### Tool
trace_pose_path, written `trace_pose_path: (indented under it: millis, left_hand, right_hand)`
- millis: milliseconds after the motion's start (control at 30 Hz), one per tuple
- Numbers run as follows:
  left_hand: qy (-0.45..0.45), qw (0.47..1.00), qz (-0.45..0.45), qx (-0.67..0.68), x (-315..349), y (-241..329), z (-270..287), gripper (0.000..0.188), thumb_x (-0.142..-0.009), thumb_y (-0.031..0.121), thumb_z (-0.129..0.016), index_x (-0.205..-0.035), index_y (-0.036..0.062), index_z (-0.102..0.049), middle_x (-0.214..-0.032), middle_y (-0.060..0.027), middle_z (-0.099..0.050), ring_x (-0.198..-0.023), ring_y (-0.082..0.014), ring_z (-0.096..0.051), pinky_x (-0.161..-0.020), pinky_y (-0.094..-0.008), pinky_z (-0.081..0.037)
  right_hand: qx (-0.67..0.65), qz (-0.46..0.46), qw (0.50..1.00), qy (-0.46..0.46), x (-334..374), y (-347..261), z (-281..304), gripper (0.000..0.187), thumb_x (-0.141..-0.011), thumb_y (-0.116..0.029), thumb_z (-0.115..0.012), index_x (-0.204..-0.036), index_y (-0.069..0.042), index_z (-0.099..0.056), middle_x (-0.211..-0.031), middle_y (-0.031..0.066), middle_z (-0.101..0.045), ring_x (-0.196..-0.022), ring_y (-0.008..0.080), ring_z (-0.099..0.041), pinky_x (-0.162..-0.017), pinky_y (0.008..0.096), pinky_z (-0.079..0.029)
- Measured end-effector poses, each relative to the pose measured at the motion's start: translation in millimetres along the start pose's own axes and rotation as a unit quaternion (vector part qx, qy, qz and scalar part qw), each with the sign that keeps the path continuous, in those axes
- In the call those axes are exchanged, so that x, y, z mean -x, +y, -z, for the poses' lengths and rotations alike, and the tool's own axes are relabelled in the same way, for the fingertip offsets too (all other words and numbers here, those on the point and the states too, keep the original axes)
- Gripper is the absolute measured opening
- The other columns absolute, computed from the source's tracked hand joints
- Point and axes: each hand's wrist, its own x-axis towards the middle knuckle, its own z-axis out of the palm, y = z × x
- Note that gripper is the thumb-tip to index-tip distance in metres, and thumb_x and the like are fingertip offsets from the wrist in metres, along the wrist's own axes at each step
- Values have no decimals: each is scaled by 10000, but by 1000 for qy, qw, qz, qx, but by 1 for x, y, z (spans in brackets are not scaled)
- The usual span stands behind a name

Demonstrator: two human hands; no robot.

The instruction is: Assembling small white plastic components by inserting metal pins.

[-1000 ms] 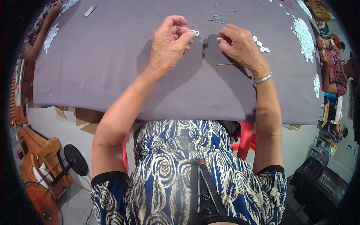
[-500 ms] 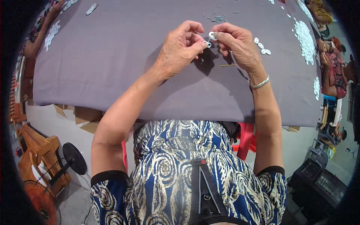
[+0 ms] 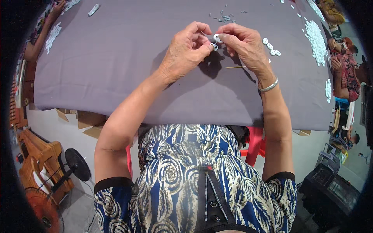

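Above the cloth, my left hand point(image 3: 189, 48) pinches a small white plastic piece with holes point(image 3: 214, 47) between thumb and fingers. My right hand point(image 3: 244, 44) is closed on a second small white oval piece with a hole point(image 3: 217, 38), held just above the first one. The two pieces are close together; I cannot tell whether they touch. A thin dark bit shows between them. Under my right wrist lies a thin yellowish stick point(image 3: 235, 67). Several loose white oval pieces point(image 3: 270, 46) rest on the cloth to the right of my right hand.
A grey cloth point(image 3: 116, 70) covers the table. Small grey metal-looking pins point(image 3: 226, 18) lie scattered beyond my hands. White pieces are heaped at the far right point(image 3: 316, 42) and left point(image 3: 53, 37). Other people sit at both sides. A fan point(image 3: 77, 164) stands at lower left.
My right hand has shifted slightly left, bringing its white piece over the one in my left hand and turning it so its hole faces up. My left hand has barely moved.
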Motion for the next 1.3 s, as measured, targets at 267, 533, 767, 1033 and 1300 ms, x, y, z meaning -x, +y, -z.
trace_pose_path:
  millis: [267, 533, 767, 1033, 1300]
  left_hand:
    - [11, 1000, 8, -16, 1, 3, -1, 255, -850, 43, -595, -1091, 20, -514, -761, 19, -534, -658, -40, -515, -603, -205, -442]
    - [25, 1000, 5, -15, 0, 1, -1, 254, -861, 29, -587, -1102, 11, -508, -775, -5, -559, -678, -65, -560, -597, -217, -480]
    - [33, 999, 15, -2, 1, 7, 0, 267, -861, 39, -603, -1105, 2, -500, -789, -24, -583, -699, -78, -586, -604, -230, -512]
    - [30, 999, 27, 3, -1, 7, 2, 271, -854, 53, -625, -1096, 16, -506, -813, -11, -604, -703, -55, -572, -604, -209, -488]
    - [2, 1000, 21, 18, -3, 9, 6, 259, -860, 62, -609, -1099, 21, -519, -823, -10, -610, -694, -50, -558, -620, -199, -470]
  right_hand:
    - [119, 82, 990, -6, 3, -3, -3, 140, -855, -118, -628, -917, 0, -670, -709, -5, -627, -657, 71, -573, -604, 226, -476]
    - [142, 88, 986, 6, -1, 11, -5, 127, -834, -115, -640, -909, -17, -669, -710, 27, -634, -651, 72, -572, -607, 236, -481]
    - [148, 131, 980, 2, 0, 10, -7, 154, -807, -105, -650, -936, -22, -665, -736, 27, -623, -626, 73, -549, -579, 241, -479]
    - [244, 243, 939, 12, 2, 3, -11, 243, -732, 9, -692, -970, -15, -646, -756, 9, -592, -599, 52, -510, -539, 205, -437]
    - [258, 267, 928, 31, 3, 3, -13, 209, -718, -22, -664, -926, -31, -649, -733, 36, -574, -555, 97, -512, -516, 237, -453]
